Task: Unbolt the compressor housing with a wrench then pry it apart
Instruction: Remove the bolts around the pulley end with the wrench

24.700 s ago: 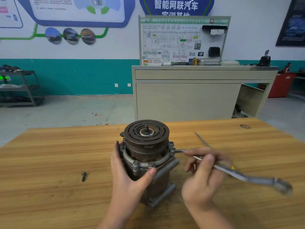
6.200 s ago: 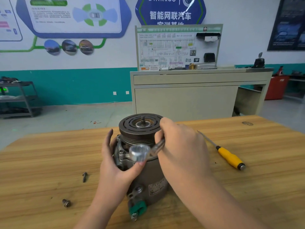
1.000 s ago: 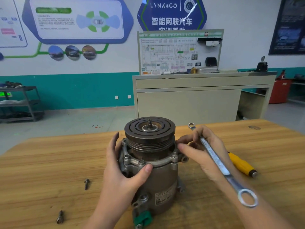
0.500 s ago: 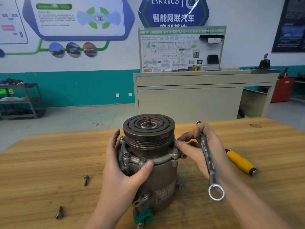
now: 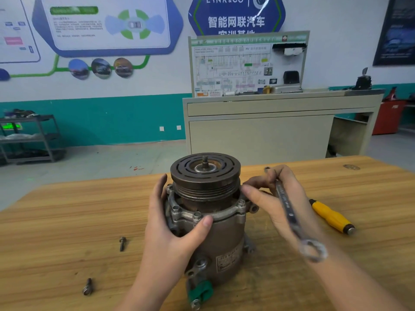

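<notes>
I'm bracing the grey cast-metal compressor with dark grooved pulley [image 5: 208,212], frame centre, left hand [image 5: 175,230] wrapping its flange; it's looking heavy, rigid, oily. Right hand [image 5: 276,198] is clamping the long steel wrench [image 5: 289,212], fingertips near a flange bolt [image 5: 241,203].

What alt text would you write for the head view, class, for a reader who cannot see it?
A left hand grips an upright compressor on a wooden table while the right hand holds a wrench beside its bolted flange. Two loose bolts lie left; a yellow-handled screwdriver lies right.
</notes>
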### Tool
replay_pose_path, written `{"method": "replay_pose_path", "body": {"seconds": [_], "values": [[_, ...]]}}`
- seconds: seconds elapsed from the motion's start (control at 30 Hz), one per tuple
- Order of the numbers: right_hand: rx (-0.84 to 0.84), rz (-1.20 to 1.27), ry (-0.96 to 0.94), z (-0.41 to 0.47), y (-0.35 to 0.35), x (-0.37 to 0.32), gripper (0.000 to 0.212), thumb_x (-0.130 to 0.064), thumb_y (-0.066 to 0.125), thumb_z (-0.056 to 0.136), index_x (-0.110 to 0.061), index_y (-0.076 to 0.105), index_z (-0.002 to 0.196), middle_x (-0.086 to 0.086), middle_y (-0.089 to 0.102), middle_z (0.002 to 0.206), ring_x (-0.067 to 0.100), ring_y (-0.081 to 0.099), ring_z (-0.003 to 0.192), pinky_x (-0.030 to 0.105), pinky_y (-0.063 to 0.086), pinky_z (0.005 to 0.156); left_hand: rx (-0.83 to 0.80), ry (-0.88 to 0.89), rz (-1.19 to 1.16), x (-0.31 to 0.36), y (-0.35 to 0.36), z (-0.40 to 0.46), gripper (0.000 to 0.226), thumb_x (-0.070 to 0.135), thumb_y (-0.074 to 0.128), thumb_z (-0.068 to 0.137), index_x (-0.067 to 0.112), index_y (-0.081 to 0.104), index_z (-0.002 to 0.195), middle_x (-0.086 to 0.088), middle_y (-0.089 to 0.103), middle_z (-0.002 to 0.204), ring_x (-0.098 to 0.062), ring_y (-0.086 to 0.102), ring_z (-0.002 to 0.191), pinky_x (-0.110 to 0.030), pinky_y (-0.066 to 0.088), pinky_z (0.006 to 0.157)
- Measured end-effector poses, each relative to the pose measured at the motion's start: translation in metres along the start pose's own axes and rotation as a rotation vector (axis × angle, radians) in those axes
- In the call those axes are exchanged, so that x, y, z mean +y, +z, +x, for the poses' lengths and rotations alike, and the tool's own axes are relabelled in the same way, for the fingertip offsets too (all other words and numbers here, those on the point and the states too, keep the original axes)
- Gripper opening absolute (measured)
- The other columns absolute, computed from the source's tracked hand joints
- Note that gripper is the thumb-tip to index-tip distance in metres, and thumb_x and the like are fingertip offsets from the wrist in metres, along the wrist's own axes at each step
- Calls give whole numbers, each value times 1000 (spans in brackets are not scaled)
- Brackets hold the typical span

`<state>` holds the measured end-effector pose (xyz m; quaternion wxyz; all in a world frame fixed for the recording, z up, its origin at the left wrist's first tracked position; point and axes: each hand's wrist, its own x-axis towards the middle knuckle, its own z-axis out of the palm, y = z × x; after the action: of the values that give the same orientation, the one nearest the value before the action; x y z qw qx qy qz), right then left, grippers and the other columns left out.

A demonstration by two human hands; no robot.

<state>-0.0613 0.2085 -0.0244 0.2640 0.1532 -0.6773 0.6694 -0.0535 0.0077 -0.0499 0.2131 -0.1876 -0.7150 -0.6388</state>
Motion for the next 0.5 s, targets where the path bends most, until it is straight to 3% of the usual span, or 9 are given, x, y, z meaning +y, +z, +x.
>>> {"method": "replay_pose_path", "body": {"seconds": [0.13,0.2,0.3,0.37,0.43,0.5], "values": [[-32,-6,31,1,-1,0,37,0,68,82,-18,36,81,3,73,85,12,70,76,17,52,62,-2,11,2,-1,0,0,100,61,74,52,50,25,140,25,44,138,7,44,124,-25,41,102],[-33,-14,22,-1,1,-3,34,-3,67,83,-16,36,82,-3,74,87,6,70,75,14,51,59,-8,10,-3,-1,0,0,98,62,74,52,53,26,138,31,45,134,9,44,124,-22,42,98],[20,-31,-1,-3,1,-5,42,-16,77,72,-19,37,82,0,71,84,18,68,71,28,54,60,-11,11,-5,0,-1,0,98,62,74,53,54,25,137,35,45,132,11,44,123,-19,41,97],[25,-36,21,-1,0,-3,40,-1,72,78,-19,37,82,3,71,84,21,68,77,37,53,68,-7,14,-3,1,-1,0,94,62,73,53,58,25,133,36,44,131,12,44,122,-16,41,96],[5,-25,31,-1,-1,-2,36,5,64,83,-18,37,82,1,73,87,12,69,79,29,53,64,-5,14,-5,2,0,0,89,62,72,52,63,26,128,40,44,128,13,44,122,-17,40,96],[12,-57,7,-1,0,-2,36,-5,71,80,-20,38,82,-3,73,87,10,69,76,22,52,59,-2,16,-2,3,0,0,85,61,72,52,65,28,124,44,45,124,14,44,120,-19,41,96]]}}
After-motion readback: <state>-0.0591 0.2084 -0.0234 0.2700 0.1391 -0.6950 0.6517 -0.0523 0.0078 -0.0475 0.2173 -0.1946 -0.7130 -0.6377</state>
